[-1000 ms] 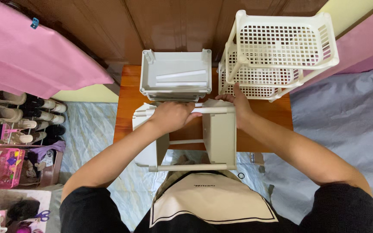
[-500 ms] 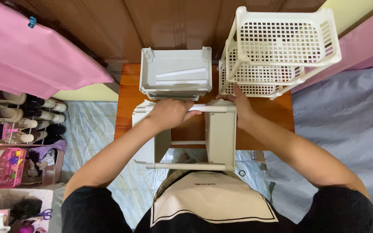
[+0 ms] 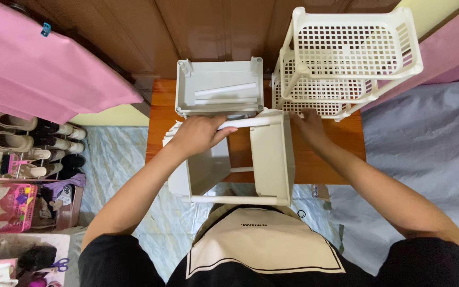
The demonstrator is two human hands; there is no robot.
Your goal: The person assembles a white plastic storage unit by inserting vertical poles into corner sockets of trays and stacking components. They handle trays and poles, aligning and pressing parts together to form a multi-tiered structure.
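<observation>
My left hand (image 3: 200, 134) grips the top cross rod of a cream plastic shelf frame (image 3: 272, 159), which stands on the wooden table (image 3: 341, 151) in front of me. My right hand (image 3: 306, 123) rests at the frame's upper right corner, fingers curled against it beside the white lattice basket rack (image 3: 346, 64). A grey plastic tray (image 3: 219, 87) holding a loose white rod (image 3: 225, 89) sits just beyond the frame.
Dark wooden cabinet doors (image 3: 187, 32) stand behind the table. A pink cloth (image 3: 38, 69) hangs at the left over a shoe rack (image 3: 27, 149). A grey sheet (image 3: 426, 154) covers the right side. A pink basket (image 3: 17, 207) sits at the lower left.
The frame has shifted slightly toward me and to the left. My left hand stays on the top rod, and my right hand stays at the right corner.
</observation>
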